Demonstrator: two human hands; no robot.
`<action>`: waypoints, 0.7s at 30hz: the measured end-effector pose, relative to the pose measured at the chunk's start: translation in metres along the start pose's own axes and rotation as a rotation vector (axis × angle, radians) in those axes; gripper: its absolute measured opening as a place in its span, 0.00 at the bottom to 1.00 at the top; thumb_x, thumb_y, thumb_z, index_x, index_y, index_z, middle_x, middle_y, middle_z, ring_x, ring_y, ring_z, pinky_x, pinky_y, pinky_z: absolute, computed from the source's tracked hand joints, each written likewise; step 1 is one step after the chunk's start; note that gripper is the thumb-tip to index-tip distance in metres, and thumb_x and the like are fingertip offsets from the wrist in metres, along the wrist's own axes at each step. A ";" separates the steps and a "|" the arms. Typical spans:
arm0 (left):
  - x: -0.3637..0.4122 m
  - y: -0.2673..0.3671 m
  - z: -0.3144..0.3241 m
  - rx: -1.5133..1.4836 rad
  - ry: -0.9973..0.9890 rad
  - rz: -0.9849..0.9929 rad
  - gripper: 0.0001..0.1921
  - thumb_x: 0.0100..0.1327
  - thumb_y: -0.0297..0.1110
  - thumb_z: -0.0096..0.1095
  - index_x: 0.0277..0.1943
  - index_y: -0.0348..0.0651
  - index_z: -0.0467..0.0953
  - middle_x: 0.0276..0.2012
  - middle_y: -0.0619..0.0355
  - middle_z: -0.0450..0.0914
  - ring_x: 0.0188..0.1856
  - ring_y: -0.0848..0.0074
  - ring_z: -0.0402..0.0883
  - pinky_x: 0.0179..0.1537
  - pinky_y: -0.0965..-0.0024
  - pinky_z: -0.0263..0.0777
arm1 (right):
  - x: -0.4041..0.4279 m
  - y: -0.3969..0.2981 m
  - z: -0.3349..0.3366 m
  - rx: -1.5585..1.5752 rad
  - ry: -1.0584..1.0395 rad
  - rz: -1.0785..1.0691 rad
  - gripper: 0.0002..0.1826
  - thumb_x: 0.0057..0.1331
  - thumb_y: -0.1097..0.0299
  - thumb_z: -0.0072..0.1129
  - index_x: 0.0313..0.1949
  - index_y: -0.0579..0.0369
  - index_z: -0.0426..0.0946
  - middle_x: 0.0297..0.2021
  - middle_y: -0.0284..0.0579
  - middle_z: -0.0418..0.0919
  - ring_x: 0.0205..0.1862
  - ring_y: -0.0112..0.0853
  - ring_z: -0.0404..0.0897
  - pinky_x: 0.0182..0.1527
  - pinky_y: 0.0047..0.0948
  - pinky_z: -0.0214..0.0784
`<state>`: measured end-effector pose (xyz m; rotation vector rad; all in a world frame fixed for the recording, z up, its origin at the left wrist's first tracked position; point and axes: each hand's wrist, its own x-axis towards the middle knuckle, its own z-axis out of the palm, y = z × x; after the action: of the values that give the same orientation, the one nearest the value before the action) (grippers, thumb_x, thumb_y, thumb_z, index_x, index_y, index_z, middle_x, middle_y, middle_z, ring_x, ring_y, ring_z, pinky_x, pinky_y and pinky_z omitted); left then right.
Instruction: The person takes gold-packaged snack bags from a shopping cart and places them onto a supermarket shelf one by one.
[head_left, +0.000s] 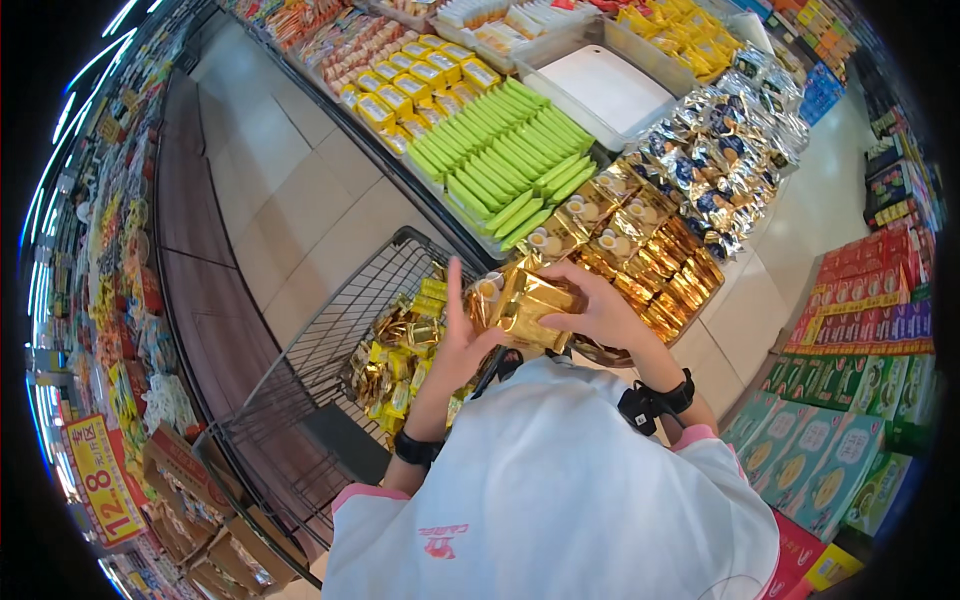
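Between my hands, near the display's front edge, are gold foil snack packets (529, 304). My right hand (600, 307) grips them from the right, thumb and fingers bent around their side. Against their left side rests my left hand (469, 330), its index finger pointing up and its thumb near the packets' lower edge; whether it bears any weight I cannot tell. Just beyond lie rows of gold packets (637, 232) and green packets (510, 150). To the left stands a wire shopping cart (315, 322) holding loose yellow and gold packets (397, 367).
Farther back on the display are yellow packs (420, 75), a clear plastic bin with a white board (604, 82) and silver foil packets (727, 142). Stacked boxes (817, 450) stand at the right. Shelves of bagged goods (112, 262) and open cartons (225, 532) line the left.
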<state>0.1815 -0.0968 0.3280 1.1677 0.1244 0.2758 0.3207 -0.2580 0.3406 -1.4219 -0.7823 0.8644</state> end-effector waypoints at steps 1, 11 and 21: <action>0.004 0.003 0.005 -0.106 0.016 -0.040 0.43 0.59 0.18 0.53 0.70 0.50 0.35 0.62 0.53 0.59 0.60 0.70 0.63 0.58 0.67 0.60 | -0.003 -0.001 -0.004 -0.035 -0.002 0.019 0.28 0.53 0.71 0.66 0.53 0.59 0.66 0.45 0.40 0.73 0.46 0.24 0.72 0.46 0.24 0.67; 0.013 -0.032 0.005 -0.220 0.106 -0.467 0.26 0.60 0.24 0.56 0.59 0.48 0.57 0.50 0.59 0.69 0.49 0.78 0.72 0.40 0.75 0.74 | -0.022 0.007 -0.025 -0.362 0.106 0.000 0.24 0.51 0.69 0.68 0.47 0.63 0.73 0.43 0.43 0.75 0.46 0.31 0.74 0.51 0.26 0.64; 0.013 -0.034 0.016 -0.179 0.110 -0.418 0.29 0.57 0.21 0.59 0.59 0.46 0.55 0.51 0.59 0.67 0.49 0.77 0.73 0.44 0.73 0.75 | -0.023 0.013 -0.028 -0.100 0.208 0.150 0.18 0.57 0.70 0.62 0.45 0.61 0.69 0.37 0.38 0.75 0.37 0.21 0.71 0.41 0.22 0.65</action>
<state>0.2025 -0.1199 0.3040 0.9233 0.4262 -0.0194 0.3327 -0.2924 0.3282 -1.6462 -0.5737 0.7840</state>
